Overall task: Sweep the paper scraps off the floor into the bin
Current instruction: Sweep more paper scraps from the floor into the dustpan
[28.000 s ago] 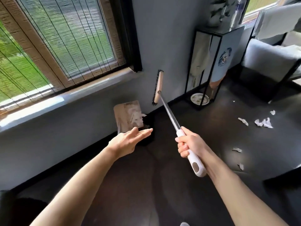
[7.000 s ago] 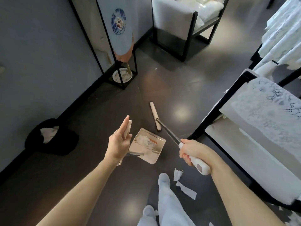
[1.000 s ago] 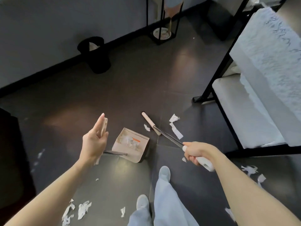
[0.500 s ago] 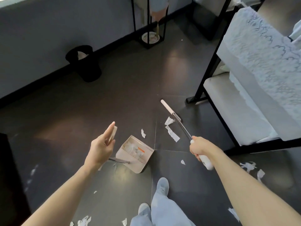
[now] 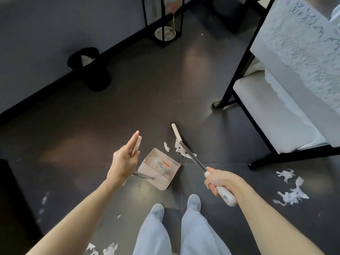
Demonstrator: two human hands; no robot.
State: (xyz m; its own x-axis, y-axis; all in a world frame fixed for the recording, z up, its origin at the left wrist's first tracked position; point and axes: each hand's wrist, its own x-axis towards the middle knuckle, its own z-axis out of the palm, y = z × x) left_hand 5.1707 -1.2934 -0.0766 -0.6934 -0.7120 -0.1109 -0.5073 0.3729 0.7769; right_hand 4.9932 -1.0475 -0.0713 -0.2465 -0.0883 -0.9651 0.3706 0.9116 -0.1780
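- A dark piece of furniture (image 5: 9, 190) closes off the left edge. A few paper scraps (image 5: 110, 249) are scattered at the lower border beside the person's trouser legs.
- The black bin (image 5: 92, 72) is set against the grey wall (image 5: 46, 34) at upper left, with white paper showing inside. A wide stretch of bare dark floor (image 5: 128, 111) is left open between it and the dustpan.
- The dustpan (image 5: 160, 168) is rested on the floor just ahead of the feet. Its upright handle is pinched by the left hand (image 5: 125, 161) between thumb and straight fingers (image 5: 132, 142). Crumpled white paper is seen in the beige pan.
- Torn white scraps lie just beyond the pan's mouth, against the head of the broom (image 5: 176, 134).
- Compared with half a second ago, the broom head has been drawn nearer the pan, and the scraps with it.
- The broom's white grip is wrapped firmly by the right hand (image 5: 219, 181).
- More scraps are strewn at lower right, near the black leg of a white-cushioned chair (image 5: 276, 111), which hems in that side.
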